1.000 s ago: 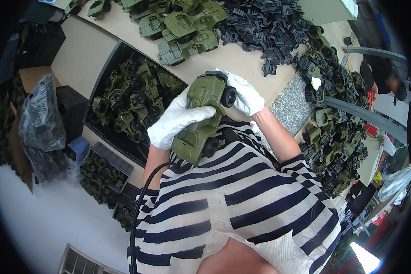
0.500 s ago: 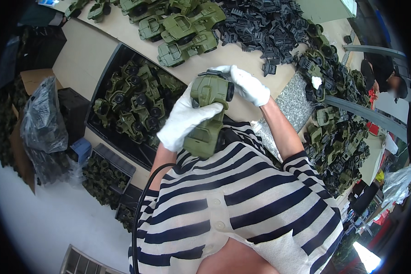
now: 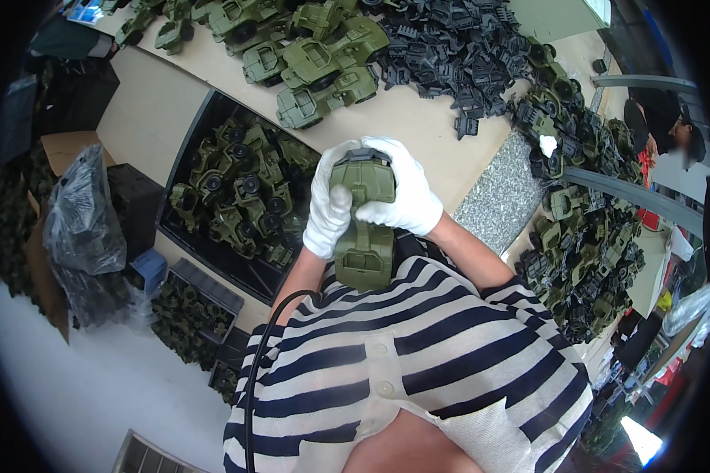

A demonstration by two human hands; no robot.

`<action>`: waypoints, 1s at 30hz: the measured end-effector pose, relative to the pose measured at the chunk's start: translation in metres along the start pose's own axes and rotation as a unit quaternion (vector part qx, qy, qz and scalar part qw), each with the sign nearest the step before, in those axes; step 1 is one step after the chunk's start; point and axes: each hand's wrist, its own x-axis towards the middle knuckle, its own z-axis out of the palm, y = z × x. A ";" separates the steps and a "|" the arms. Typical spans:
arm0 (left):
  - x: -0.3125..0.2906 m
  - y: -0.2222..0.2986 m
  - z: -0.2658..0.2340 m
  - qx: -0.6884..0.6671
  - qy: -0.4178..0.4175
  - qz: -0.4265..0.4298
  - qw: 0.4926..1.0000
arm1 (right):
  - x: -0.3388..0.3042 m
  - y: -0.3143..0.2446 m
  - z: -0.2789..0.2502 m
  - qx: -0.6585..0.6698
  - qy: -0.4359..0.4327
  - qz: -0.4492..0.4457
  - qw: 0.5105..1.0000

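Observation:
An olive-green toy military vehicle [image 3: 364, 264] is held upright in front of my chest, between both white-gloved hands. My left hand [image 3: 326, 213] closes around its left side, thumb lying over the body. From the right, my right hand [image 3: 409, 193] wraps it, with the thumb on the middle of the body and the fingers curled over the far end. A dark grey plastic bumper piece [image 3: 364, 154] shows at that far end under the fingertips. Whether it is fully seated there cannot be made out.
Similar green toy vehicles [image 3: 312, 59] stand at the table's far side, beside a heap of dark grey parts [image 3: 457, 47]. A black crate [image 3: 183, 150] of green vehicles lies left. More vehicles [image 3: 584, 236] pile up at right, near a metal bar [image 3: 631, 189]. Another person [image 3: 667, 126] is at far right.
My right hand has come from the far end onto the vehicle's right side, thumb on the body. My left grip has shifted forward, and the vehicle now sits straighter.

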 end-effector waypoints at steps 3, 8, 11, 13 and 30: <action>-0.005 -0.003 0.005 -0.036 0.039 -0.023 0.998 | -0.005 0.010 0.012 -0.037 0.053 -0.060 0.996; -0.001 -0.002 -0.003 0.053 0.105 -0.003 0.993 | 0.000 0.006 0.021 -0.033 -0.031 0.096 0.994; 0.012 0.011 -0.016 0.045 0.255 -0.002 0.966 | 0.004 0.000 0.038 0.086 -0.058 0.224 0.969; 0.021 -0.003 -0.042 0.159 0.239 0.061 0.956 | 0.020 -0.011 0.030 0.307 -0.204 0.311 0.876; -0.082 -0.081 -0.164 0.517 0.344 -0.283 0.731 | 0.304 -0.052 0.015 0.292 -0.087 -0.064 0.950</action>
